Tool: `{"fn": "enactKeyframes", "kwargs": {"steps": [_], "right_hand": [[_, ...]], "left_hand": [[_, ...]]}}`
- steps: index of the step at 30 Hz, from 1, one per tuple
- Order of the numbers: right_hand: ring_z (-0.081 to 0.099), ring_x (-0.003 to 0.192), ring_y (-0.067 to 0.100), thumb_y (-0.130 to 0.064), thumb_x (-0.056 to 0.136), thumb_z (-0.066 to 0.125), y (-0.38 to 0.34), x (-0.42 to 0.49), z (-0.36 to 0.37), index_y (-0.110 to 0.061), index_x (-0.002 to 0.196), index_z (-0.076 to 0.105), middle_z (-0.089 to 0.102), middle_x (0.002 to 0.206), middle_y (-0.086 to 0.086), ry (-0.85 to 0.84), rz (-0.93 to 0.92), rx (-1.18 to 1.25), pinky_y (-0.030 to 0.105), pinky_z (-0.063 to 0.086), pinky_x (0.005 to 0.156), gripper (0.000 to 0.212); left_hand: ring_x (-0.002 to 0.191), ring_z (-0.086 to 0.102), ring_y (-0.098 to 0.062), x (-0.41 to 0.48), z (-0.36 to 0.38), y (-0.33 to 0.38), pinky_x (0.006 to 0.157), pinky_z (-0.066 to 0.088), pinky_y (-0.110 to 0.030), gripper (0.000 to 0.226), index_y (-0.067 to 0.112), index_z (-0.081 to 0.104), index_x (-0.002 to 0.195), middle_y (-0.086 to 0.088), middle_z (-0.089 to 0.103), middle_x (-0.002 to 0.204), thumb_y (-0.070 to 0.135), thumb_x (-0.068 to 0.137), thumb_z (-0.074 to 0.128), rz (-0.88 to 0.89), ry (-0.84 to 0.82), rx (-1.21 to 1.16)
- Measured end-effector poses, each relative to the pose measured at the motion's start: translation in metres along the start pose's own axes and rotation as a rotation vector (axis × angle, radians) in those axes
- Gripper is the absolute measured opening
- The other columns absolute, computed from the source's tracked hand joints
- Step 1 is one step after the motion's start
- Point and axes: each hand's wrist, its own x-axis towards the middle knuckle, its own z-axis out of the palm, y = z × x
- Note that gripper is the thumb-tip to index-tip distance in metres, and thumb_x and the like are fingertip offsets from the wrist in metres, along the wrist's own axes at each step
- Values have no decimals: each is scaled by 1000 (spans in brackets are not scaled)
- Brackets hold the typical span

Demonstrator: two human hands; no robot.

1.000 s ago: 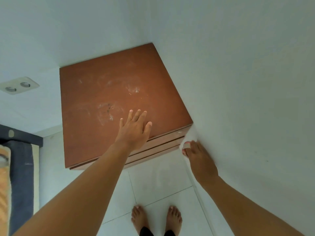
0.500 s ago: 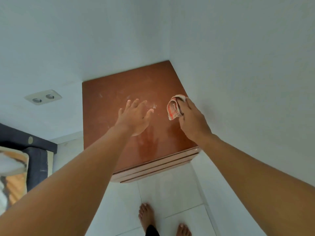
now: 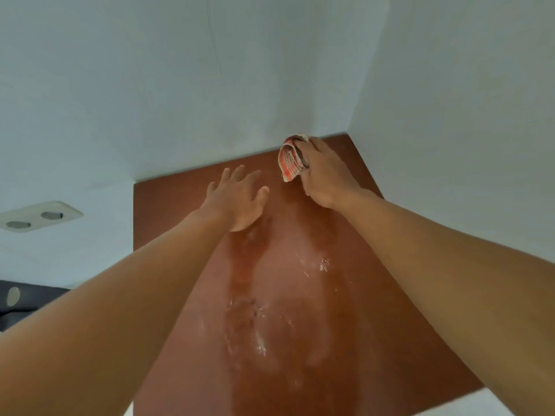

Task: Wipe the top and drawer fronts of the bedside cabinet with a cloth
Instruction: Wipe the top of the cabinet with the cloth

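- The bedside cabinet (image 3: 300,310) stands in a corner between two pale walls; only its brown top is seen, from above.
- The right hand (image 3: 326,175) is at the far right part of the top, near the back wall (image 3: 210,85). Its fingers are curled round a red and white checked cloth (image 3: 289,163), which is bunched and sticks out to the left of the hand.
- The left hand (image 3: 237,202) is wide, with fingers straight and spread, and holds nothing. It is over the far middle of the top; I cannot tell if the palm touches.
- White smears (image 3: 322,264) lie on the top, between the two forearms.
- A double wall socket (image 3: 37,216) is on the wall at left.
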Motion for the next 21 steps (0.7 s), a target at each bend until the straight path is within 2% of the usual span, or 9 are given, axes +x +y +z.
{"fn": "enactKeyframes", "kwargs": {"steps": [2,4,6,8,10,13,21], "right_hand": [[36,147,29,-34,98,40,4,26,13,-22,153,45,42,158,7,-30,-17,-45,51,31,122,56],[33,149,26,-49,99,33,8,42,26,-25,147,52,45,157,3,-51,-40,-127,52,28,122,57],[22,155,26,-50,103,33,16,49,43,-34,153,41,35,163,3,-46,-60,-203,51,16,126,54],[-3,160,26,-50,106,24,19,50,57,-43,161,15,9,173,0,-90,-18,-287,57,-1,127,57],[-16,159,26,-50,107,16,18,51,62,-45,162,-1,-6,174,-6,-122,31,-346,65,-8,123,57],[-20,158,26,-50,108,13,14,51,61,-45,162,-4,-10,173,-7,-132,45,-369,69,-9,121,57],[-20,158,26,-49,108,15,16,37,63,-42,162,-7,-11,173,-4,-122,38,-342,58,-6,126,59]], "left_hand": [[157,7,-28,27,0,-10,122,12,-57,59,29,27,159,-6,15,169,49,104,30,8,8,33],[156,12,-27,45,3,-16,122,14,-58,58,27,28,159,-7,19,168,45,104,30,16,17,63],[156,13,-28,51,9,-17,122,12,-60,58,29,25,160,-8,17,169,42,103,29,13,26,98],[157,11,-28,49,17,-17,122,8,-63,61,31,19,161,-7,11,170,41,102,27,12,40,141],[157,6,-28,47,22,-16,121,3,-66,62,32,11,162,-5,4,171,42,102,24,10,33,163],[158,0,-28,48,22,-15,119,0,-68,63,33,5,162,-3,-2,171,43,102,20,-8,4,168],[158,-5,-26,48,15,-10,118,-2,-71,62,37,-2,162,1,-9,171,44,103,16,-62,-72,196]]}}
